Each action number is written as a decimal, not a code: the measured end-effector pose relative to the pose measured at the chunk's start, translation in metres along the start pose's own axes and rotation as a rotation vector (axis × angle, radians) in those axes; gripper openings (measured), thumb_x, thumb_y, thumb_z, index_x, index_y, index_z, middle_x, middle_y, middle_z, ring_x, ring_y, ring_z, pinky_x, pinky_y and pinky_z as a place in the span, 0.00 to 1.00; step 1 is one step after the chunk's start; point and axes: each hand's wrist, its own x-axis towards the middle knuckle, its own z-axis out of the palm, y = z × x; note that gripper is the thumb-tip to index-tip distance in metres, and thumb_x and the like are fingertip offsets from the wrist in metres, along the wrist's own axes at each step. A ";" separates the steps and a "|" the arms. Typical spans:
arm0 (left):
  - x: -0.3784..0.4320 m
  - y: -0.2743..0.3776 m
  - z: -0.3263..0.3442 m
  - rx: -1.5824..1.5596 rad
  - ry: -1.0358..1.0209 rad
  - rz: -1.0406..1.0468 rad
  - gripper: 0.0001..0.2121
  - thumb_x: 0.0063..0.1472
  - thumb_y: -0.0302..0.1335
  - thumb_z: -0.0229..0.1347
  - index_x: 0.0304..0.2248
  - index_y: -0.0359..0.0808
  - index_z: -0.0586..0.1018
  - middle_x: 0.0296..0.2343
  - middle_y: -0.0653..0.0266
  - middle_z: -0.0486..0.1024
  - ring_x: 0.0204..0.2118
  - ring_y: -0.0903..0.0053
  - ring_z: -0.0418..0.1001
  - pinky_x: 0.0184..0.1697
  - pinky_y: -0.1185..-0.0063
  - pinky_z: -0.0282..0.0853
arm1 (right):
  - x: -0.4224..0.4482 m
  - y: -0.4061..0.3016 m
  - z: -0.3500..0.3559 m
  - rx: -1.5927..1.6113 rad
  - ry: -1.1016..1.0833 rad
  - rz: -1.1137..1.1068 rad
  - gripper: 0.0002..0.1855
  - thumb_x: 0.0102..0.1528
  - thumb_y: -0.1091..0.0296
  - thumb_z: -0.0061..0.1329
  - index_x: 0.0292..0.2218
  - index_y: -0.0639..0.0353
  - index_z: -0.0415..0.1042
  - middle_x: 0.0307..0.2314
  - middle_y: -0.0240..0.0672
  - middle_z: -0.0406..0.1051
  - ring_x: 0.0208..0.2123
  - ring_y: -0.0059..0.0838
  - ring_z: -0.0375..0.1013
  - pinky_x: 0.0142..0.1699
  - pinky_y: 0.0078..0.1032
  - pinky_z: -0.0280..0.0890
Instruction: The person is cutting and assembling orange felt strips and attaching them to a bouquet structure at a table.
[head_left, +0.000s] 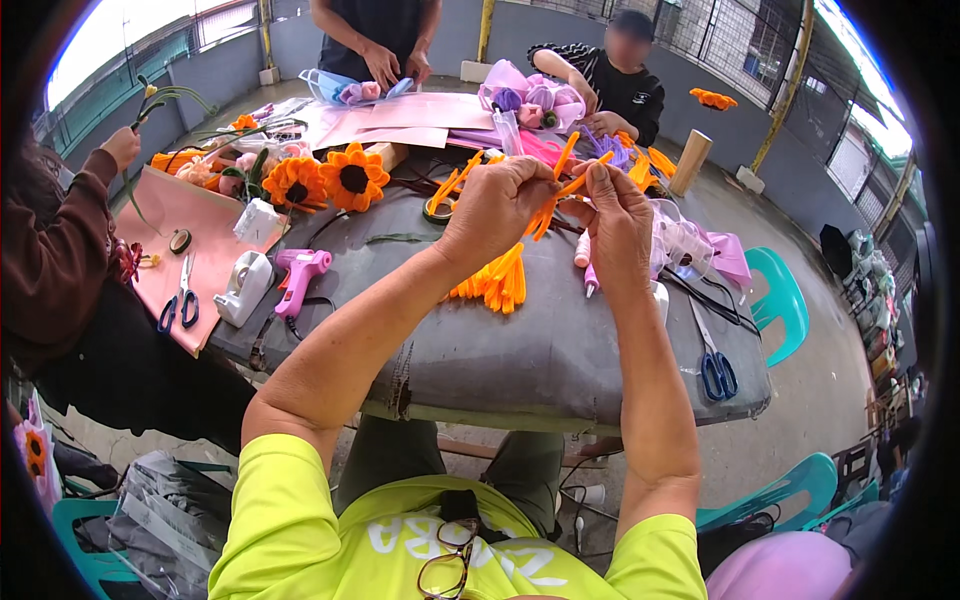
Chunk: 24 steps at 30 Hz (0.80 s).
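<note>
My left hand (501, 201) and my right hand (621, 214) are raised over the table, close together. Pinched between the fingers of both are orange fuzzy stems (564, 166), probably pipe cleaners, some crossing each other. Below my left hand a heap of bent orange fuzzy stems (495, 283) lies on the grey table cover (480, 360). A roll of green tape (439, 212) sits just left of that hand. Two finished orange fuzzy sunflowers, one with a dark brown centre (354, 178), rest farther left. Under my right hand a pink glue gun's nozzle (591, 281) shows; the rest is partly hidden.
At left are a pink glue gun (300, 279), a white tape dispenser (246, 289) and scissors (180, 300) on pink paper (172, 210). More scissors (716, 367) lie right, near a teal chair (780, 300). A wooden block (690, 163) stands upright. Other people work around the table.
</note>
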 end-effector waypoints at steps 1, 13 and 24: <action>0.000 0.002 0.000 0.000 -0.002 0.000 0.07 0.58 0.24 0.55 0.33 0.27 0.78 0.27 0.59 0.78 0.30 0.81 0.75 0.35 0.83 0.71 | 0.001 0.000 -0.001 0.000 0.002 0.000 0.12 0.58 0.63 0.47 0.36 0.64 0.74 0.30 0.33 0.74 0.30 0.18 0.73 0.34 0.16 0.72; -0.002 0.002 0.001 0.017 -0.090 0.031 0.06 0.58 0.23 0.55 0.32 0.28 0.78 0.26 0.62 0.77 0.27 0.82 0.74 0.33 0.83 0.70 | 0.010 0.007 -0.013 0.074 0.006 0.041 0.10 0.56 0.68 0.51 0.38 0.64 0.73 0.31 0.34 0.75 0.31 0.19 0.74 0.38 0.16 0.71; -0.004 -0.001 0.005 0.002 -0.104 -0.003 0.06 0.59 0.24 0.54 0.32 0.28 0.77 0.26 0.63 0.77 0.29 0.82 0.74 0.34 0.83 0.70 | 0.010 0.006 -0.015 0.136 0.017 0.032 0.10 0.53 0.75 0.53 0.38 0.66 0.72 0.32 0.37 0.74 0.33 0.23 0.75 0.40 0.18 0.71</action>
